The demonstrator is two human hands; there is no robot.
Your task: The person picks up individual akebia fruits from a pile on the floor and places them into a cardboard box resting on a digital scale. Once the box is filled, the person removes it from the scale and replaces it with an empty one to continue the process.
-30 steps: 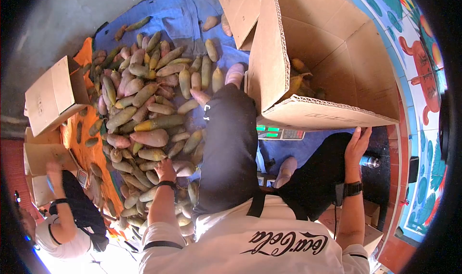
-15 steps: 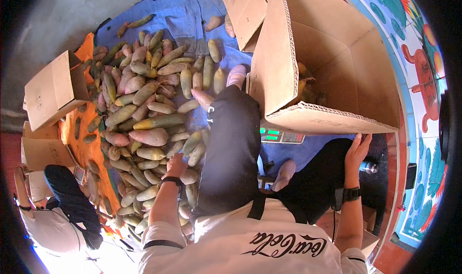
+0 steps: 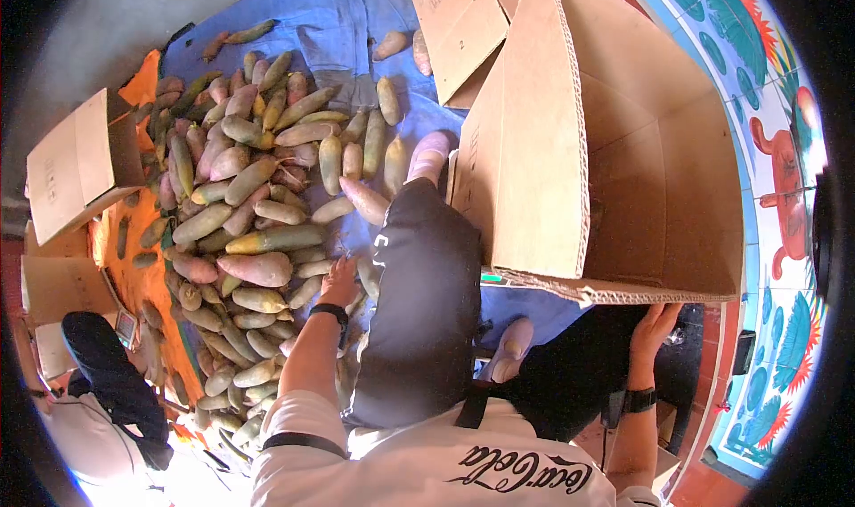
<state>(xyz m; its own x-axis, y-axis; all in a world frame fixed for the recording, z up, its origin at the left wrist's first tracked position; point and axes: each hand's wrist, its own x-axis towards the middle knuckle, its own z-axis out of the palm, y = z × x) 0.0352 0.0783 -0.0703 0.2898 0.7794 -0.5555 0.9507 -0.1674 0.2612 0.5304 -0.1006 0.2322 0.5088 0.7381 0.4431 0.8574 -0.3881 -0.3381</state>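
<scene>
My left hand [image 3: 339,283] reaches down at the right edge of a heap of long green and pink radishes [image 3: 258,269]. Its fingers are stretched out, with no radish seen in them, though the fingertips show poorly. With my right hand [image 3: 654,331] I grip the near bottom edge of a large open cardboard box [image 3: 534,151]. The box leans toward me, its mouth facing up and right, and most of its inside is hidden by the near flap. Between the hands are my dark-trousered knees [image 3: 419,293].
A blue tarp [image 3: 329,26] and an orange sheet [image 3: 142,213] lie under the radishes. Smaller cartons stand behind the box and at far left [image 3: 76,164]. Another person's leg [image 3: 111,373] is at lower left. A painted tile wall [image 3: 775,195] borders the right.
The large box has tipped toward me, its near edge lower, now covering most of the scale's green display. My left hand has moved slightly forward over the heap. My right hand is lower, still at the box.
</scene>
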